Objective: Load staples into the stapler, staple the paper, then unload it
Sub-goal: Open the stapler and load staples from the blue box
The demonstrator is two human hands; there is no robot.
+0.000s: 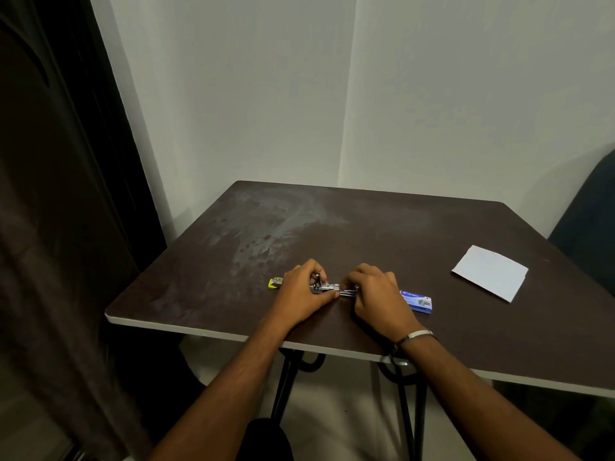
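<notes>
A small metal stapler (327, 288) with a yellow end (275, 283) lies opened flat on the dark table (366, 227). My left hand (303, 289) grips its left half, thumb along the near side. My right hand (377, 291) covers its right end, fingers curled down onto the magazine; what the fingertips pinch is hidden. A blue staple box (417, 301) lies just right of my right hand. A folded white paper (491, 272) rests at the table's right side.
The table's near edge (233, 334) is pale and sits on black metal legs. A dark curtain (66, 194) hangs at the left. White walls stand behind, and a dark chair back (589, 234) shows at the far right.
</notes>
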